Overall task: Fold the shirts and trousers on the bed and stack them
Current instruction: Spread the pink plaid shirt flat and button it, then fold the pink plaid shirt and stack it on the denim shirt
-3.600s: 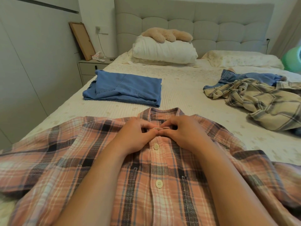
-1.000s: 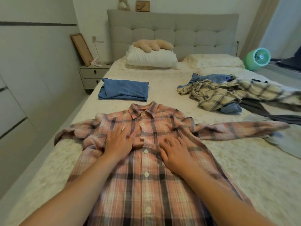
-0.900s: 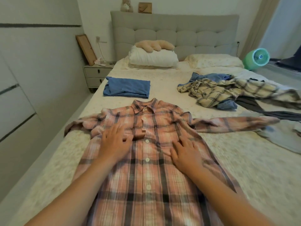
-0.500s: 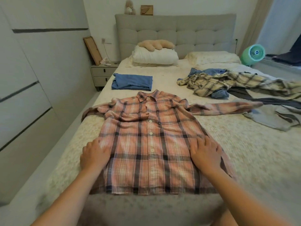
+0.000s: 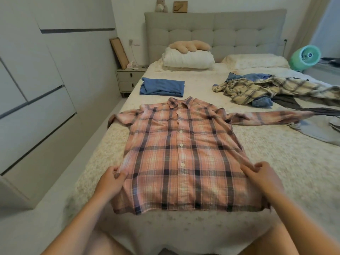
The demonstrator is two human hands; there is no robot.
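Note:
A pink plaid shirt (image 5: pixel 181 153) lies buttoned and face up on the bed (image 5: pixel 276 162), its collar pointing at the headboard. My left hand (image 5: pixel 111 179) pinches its left side edge near the hem. My right hand (image 5: pixel 261 174) pinches the right side edge at the same height. One sleeve stretches out to the right, the other bunches at the bed's left edge. A folded blue garment (image 5: pixel 162 87) lies beyond the collar. A heap of unfolded clothes, with a beige plaid shirt (image 5: pixel 266 89) on top, lies at the right.
Grey garments (image 5: pixel 316 126) lie at the far right by the sleeve end. White pillows (image 5: pixel 188 58) with a plush toy sit by the headboard. A nightstand (image 5: pixel 129 79) and wardrobe doors (image 5: pixel 36 89) stand left of the bed; a green fan (image 5: pixel 306 57) at the right.
Both hands slid from the shirt's chest down and outward to its side edges, smoothing it, and now pinch the fabric. The view pulled back from the collar.

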